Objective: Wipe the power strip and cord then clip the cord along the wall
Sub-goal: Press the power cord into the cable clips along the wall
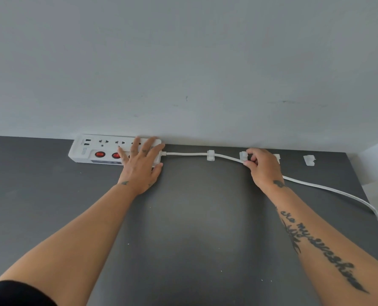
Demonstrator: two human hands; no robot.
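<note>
- The power strip (99,151) is seen lying against the wall (183,74) at the back of the dark worktop (183,228), its long axis running left to right.
- It is pinned flat by the left hand (140,161), fingers spread wide over its right end.
- The cord (185,153) runs rightward from that end, already seated in the first clip (210,155).
- The cord is pinched by the right hand (262,166) at the second clip (243,156), to which this hand is nearer.
- Beyond it, slack cord trails off the worktop's right edge; a spare clip (309,161) lies further right, unused.
</note>
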